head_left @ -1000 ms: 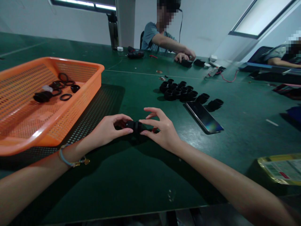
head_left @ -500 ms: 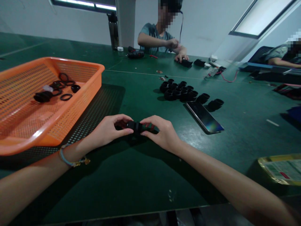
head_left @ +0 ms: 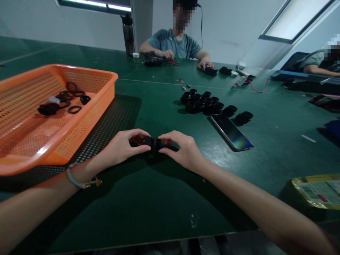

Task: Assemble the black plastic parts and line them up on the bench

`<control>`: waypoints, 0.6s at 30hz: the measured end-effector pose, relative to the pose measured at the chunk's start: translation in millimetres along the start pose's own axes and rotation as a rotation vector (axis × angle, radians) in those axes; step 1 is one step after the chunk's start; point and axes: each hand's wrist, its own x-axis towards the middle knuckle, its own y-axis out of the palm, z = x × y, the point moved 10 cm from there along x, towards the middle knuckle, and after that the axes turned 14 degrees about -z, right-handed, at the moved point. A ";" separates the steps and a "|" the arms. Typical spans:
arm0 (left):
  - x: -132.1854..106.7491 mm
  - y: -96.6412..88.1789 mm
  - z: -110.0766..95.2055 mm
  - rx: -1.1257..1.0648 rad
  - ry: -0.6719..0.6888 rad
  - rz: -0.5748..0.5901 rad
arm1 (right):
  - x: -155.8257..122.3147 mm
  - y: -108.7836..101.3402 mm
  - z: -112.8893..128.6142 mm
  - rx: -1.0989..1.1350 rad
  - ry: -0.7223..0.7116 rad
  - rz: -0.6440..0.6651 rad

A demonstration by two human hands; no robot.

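Between my two hands is a small black ribbed fitting point(head_left: 152, 142), held just above the green table point(head_left: 111, 219). My left hand point(head_left: 130, 143) pinches its left end between thumb and fingers. On its other end, my right hand point(head_left: 179, 145) closes with thumb and fingertips. The fingers hide part of the fitting, and its fine detail is too dark to make out. Beyond my right hand stands a cluster of similar black round fittings point(head_left: 200, 102), with two more set a little apart to the right.
An orange basket point(head_left: 113, 83) on the left holds black rings point(head_left: 74, 109) and a few black parts. A phone point(head_left: 231, 132) lies right of centre. A yellow-edged package point(head_left: 318, 191) is at the right. Across the table, a person point(head_left: 172, 44) sits near a power drill point(head_left: 153, 61).
My hands and the black fitting have hardly moved. Across the table, the co-worker has shifted left, one hand now beside the drill and red-handled tool.
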 end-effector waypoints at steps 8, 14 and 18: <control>-0.2 0.2 0.6 -0.011 -0.003 0.002 | -0.2 0.2 0.2 0.001 -0.004 0.003; 0.0 -0.4 1.0 0.001 -0.001 -0.001 | 0.6 -0.2 1.1 -0.003 -0.012 0.001; -0.3 -0.5 -0.1 0.002 -0.004 -0.001 | 0.3 0.3 0.9 -0.002 -0.017 0.002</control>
